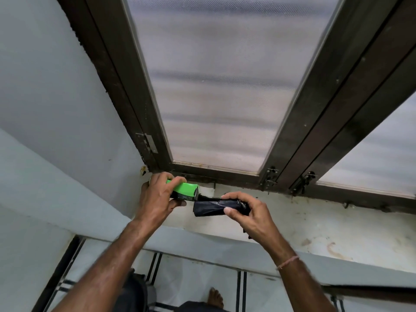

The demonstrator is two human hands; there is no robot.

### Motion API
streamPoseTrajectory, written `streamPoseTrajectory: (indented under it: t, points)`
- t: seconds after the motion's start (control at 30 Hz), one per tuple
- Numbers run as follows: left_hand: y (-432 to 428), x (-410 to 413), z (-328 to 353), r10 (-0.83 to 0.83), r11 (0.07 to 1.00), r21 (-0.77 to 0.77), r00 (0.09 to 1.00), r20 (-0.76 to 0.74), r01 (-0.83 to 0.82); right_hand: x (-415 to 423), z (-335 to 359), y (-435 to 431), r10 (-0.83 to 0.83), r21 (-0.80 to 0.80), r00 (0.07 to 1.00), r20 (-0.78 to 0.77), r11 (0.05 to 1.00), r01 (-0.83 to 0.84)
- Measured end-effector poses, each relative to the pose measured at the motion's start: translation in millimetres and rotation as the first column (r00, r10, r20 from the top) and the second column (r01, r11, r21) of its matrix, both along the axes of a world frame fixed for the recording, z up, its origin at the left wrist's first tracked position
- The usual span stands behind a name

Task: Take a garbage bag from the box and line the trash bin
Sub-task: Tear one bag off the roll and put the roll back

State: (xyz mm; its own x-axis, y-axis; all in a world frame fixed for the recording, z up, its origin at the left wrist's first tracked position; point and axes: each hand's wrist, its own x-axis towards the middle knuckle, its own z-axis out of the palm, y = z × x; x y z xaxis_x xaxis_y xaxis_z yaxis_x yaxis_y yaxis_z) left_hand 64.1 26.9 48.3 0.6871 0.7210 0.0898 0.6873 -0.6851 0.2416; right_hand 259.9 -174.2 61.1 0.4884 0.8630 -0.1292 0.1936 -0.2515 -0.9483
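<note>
box (185, 189) L hand (157, 195), prob bags (210, 207) R hand (252, 214)

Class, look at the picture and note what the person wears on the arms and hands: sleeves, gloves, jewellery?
Both hands are bare: the left hand and the right hand wear no gloves, and no rings show. No sleeves reach the forearms in view. The only item worn is a thin pinkish thread band round the right wrist.
</note>
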Motion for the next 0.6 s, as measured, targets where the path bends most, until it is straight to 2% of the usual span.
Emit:
streamPoseTrajectory:
  t: [0.17,0.33,0.47,0.6]
  points:
    - [-7.6,-3.5,0.0,-0.01,0.999,-0.03,0.999,0.033,0.011,-6.4,-4.3,1.3,-0.203,0.021,0.973,-0.11,0.978,0.207]
    - [-17.7,-2.9,-0.5,0.005,0.998,-0.06,1.0,0.027,-0.004,-18.2,-9.2,4.2,-0.3,-0.025,0.926,-0.23,0.953,0.302]
    - [-21.0,-4.4,-0.1,0.046,0.995,-0.092,0.999,0.014,-0.044,-16.6,-6.9,-2.3,-0.155,0.032,0.961,-0.229,0.985,0.167]
    - [-30.2,-3.2,2.3,-0.016,0.991,-0.135,1.0,-0.009,0.014,-10.4,-6.9,0.5,-0.062,0.037,0.974,-0.216,0.997,0.072]
